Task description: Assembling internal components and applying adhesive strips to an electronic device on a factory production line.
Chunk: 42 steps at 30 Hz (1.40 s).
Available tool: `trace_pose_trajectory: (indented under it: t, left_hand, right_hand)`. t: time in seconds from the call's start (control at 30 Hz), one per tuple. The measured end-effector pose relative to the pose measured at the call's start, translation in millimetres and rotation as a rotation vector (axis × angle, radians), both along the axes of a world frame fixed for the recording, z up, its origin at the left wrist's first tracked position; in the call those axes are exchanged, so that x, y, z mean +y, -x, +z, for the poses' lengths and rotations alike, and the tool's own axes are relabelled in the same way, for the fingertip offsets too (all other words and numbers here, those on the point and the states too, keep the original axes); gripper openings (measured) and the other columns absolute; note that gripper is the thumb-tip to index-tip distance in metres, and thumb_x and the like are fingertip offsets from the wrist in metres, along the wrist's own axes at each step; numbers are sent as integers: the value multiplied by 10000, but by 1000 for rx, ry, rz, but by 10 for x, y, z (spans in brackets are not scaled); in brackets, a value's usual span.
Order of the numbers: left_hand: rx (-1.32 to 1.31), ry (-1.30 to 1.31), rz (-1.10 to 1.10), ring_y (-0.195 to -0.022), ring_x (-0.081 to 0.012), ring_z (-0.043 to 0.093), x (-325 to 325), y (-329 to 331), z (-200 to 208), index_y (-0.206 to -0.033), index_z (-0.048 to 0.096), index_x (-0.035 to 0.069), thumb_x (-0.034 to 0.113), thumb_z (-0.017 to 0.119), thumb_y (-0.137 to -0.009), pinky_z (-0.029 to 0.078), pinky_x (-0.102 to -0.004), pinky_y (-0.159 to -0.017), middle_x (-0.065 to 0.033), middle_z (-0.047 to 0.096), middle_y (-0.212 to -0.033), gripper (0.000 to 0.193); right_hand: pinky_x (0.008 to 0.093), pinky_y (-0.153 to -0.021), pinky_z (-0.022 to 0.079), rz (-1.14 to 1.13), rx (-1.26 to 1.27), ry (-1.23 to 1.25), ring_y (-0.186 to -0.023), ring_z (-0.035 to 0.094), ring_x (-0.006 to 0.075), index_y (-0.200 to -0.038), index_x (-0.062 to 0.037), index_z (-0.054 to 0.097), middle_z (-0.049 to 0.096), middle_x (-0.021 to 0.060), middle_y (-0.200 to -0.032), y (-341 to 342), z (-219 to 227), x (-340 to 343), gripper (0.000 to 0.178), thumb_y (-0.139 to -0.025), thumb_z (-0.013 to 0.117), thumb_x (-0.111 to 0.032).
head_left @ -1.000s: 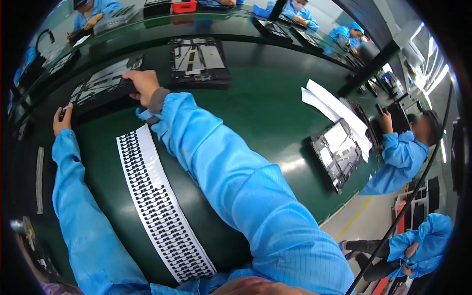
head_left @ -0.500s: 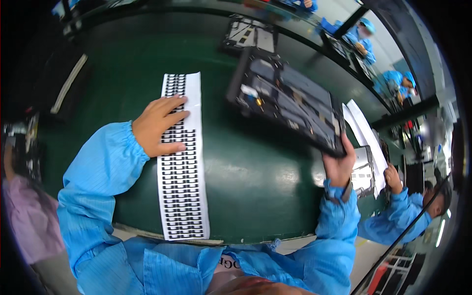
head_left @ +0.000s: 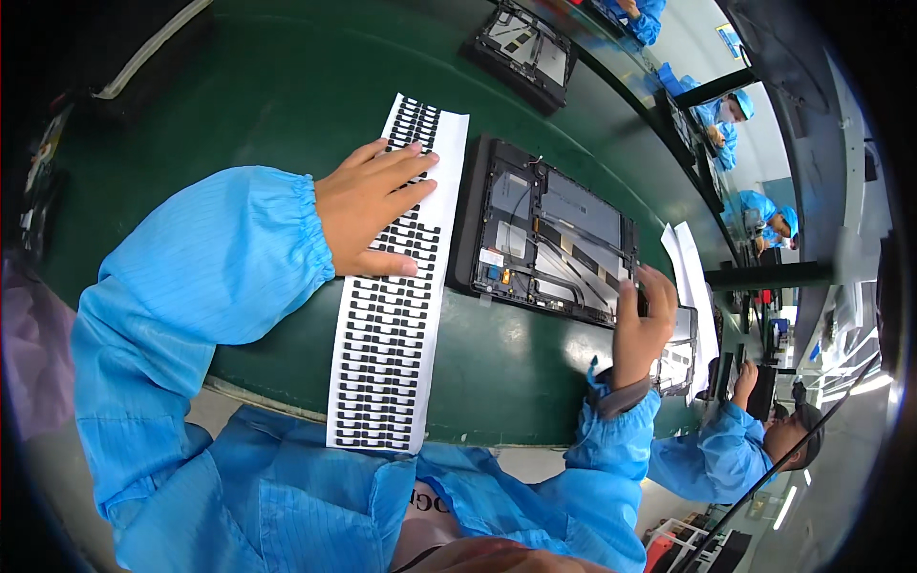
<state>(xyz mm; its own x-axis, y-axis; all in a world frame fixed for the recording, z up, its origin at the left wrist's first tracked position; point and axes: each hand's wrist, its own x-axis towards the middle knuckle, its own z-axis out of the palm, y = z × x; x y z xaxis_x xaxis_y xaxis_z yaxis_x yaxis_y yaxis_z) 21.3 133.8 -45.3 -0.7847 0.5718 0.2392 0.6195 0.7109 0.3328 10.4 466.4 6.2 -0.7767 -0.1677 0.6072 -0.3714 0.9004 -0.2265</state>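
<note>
My left hand (head_left: 377,205) lies open with spread fingers on a long white sheet (head_left: 446,205) carrying rows of small black die-cut pieces. To its right an opened tablet-like device (head_left: 564,244) rests on the green table, its black frame, grey panels and cables exposed. At the device's right edge is my right hand (head_left: 642,329), thumb and fingers apart and nothing seen between them. Its fingertips are close to the frame; whether they touch it I cannot tell.
Another opened device (head_left: 525,50) lies at the far side of the green table (head_left: 287,86). White sheets (head_left: 690,296) and one more device (head_left: 676,355) are on the right, near a co-worker in blue (head_left: 716,458). A pale strip (head_left: 153,48) lies at far left.
The device has come down from a tilted, raised position in my right hand onto the table beside the sheet. My right hand has loosened from its corner. The left hand remains on the sheet.
</note>
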Motion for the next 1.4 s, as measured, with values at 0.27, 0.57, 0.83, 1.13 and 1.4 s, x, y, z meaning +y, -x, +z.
trace_pose_trajectory:
  t: [0.27,0.57,0.83,1.13,1.4]
  left_hand:
    - [19,74,-1,-1282,-335,162,29,-88,24,-1231,338,-83,559,535,-721,126,-464,-1038,-242,239,-1335,843]
    - [-23,84,30,-1279,-359,173,-10,-72,30,-1265,305,-52,433,649,-625,136,-476,-1030,-223,220,-1356,874]
    - [-9,137,-6,-1268,-359,198,-8,-71,91,-1255,321,-51,473,660,-637,148,-465,-1032,-227,246,-1342,879]
    - [47,-87,-467,-1135,-339,416,520,-141,448,-1155,461,5,203,691,-578,304,-479,-933,-190,438,-1222,652]
    - [274,-198,-520,-906,-249,541,800,-30,145,-884,601,-28,77,646,-579,434,-389,-775,-127,580,-1015,326]
  right_hand:
    - [387,-784,401,543,-23,-120,-904,491,319,-723,12,624,561,153,-938,-36,-165,-1476,89,-637,610,-8]
    - [375,-748,378,543,-6,-22,-851,492,295,-637,19,541,555,124,-872,26,-351,-1660,47,-602,568,1]
    - [311,-794,406,616,-245,357,-897,533,227,-722,-11,568,576,119,-964,42,-11,-1134,6,-717,567,-15]
    - [270,-800,379,448,-746,771,-934,497,166,-752,13,564,533,102,-1022,-121,75,-126,25,-727,570,14]
    - [329,-826,356,512,-684,401,-955,466,241,-730,-21,568,545,113,-1034,-79,-8,-206,58,-692,611,-23]
